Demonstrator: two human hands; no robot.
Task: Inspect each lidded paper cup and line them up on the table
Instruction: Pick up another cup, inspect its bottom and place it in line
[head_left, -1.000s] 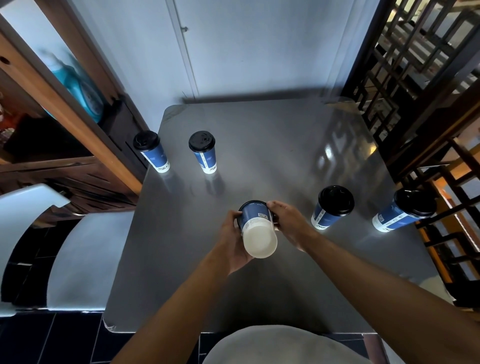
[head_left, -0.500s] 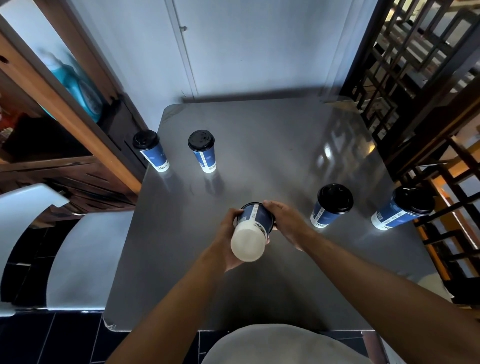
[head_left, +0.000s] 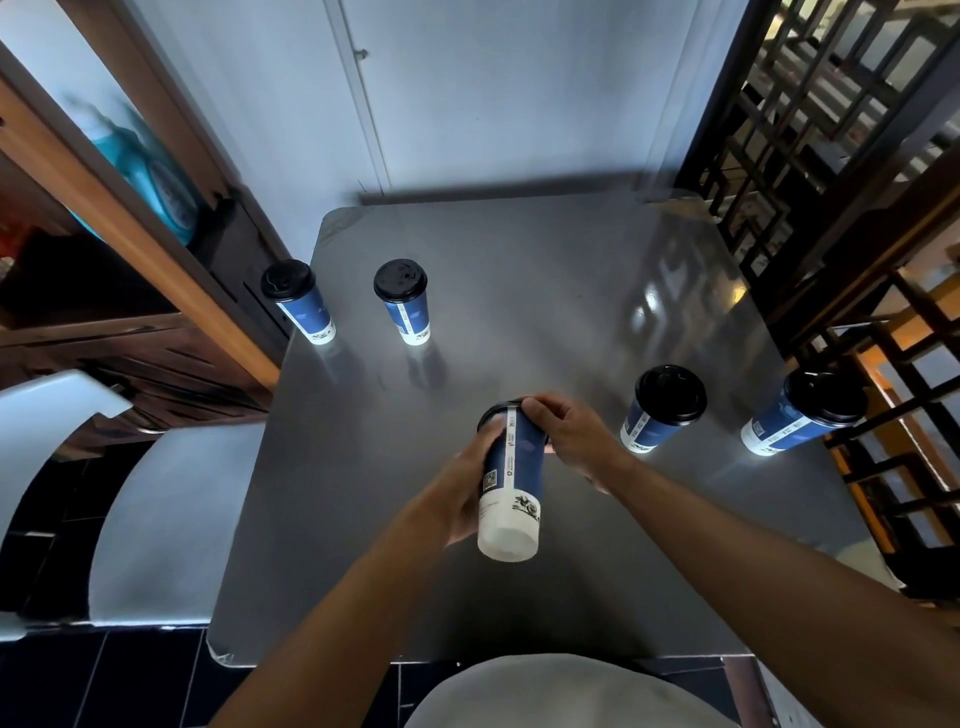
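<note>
I'm mid-inspection: the blue paper cup (head_left: 511, 467) is tipped, white base toward me, above the steel table (head_left: 545, 291). My left hand (head_left: 462, 493) wraps its side, fingers curled round it; my right hand (head_left: 569, 434) pinches the black lid end, though the lid itself is mostly hidden. Two cups (head_left: 405, 301) stand far left, two more (head_left: 662, 408) to the right. Next I'd judge: set it upright beside the left pair.

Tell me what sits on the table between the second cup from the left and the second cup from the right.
Head view: only the tilted cup, held above the table in both hands, left hand and right hand. Otherwise bare tabletop.
</note>
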